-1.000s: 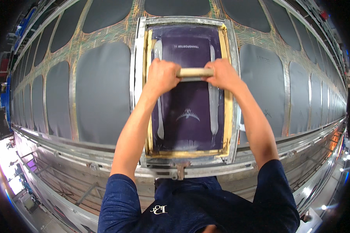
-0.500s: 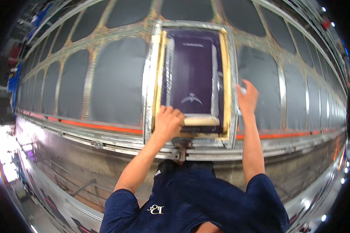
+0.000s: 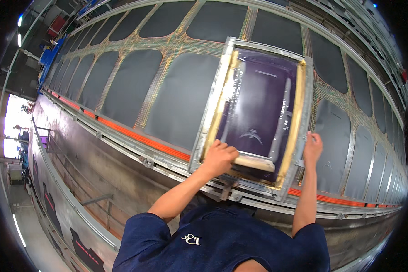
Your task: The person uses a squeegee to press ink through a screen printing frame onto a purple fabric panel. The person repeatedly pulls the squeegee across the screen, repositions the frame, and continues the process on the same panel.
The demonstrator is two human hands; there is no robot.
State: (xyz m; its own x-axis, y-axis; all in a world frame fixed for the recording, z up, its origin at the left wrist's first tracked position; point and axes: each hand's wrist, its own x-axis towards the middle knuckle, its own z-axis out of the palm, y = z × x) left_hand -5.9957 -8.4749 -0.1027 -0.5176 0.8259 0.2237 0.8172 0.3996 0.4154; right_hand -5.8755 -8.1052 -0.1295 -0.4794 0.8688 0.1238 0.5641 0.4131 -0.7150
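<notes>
A screen-printing frame (image 3: 207, 119) with silvery metal rails and yellowish inner edging lies across the long table, tilted in view. Its dark purple mesh (image 3: 260, 102) bears a pale arched design. At the mesh's near end lies a squeegee (image 3: 256, 163) with a pale bar. My left hand (image 3: 220, 158) is closed over the squeegee's left end, knuckles up. At the frame's right rail, my right hand (image 3: 313, 147) has its fingers curled against the outer edge; the fingertips are partly hidden.
Dark grey panels (image 3: 181, 99) line the table in rows, divided by multicoloured streaked strips. An orange strip (image 3: 136, 134) and a metal rail with clamps (image 3: 146, 162) run along the near edge. A small mark shows on a panel (image 3: 333, 145) at the right.
The view has turned, so the frame now appears tilted and farther right. My right hand has closed its spread fingers at the frame's right edge. My left hand stays on the squeegee.
</notes>
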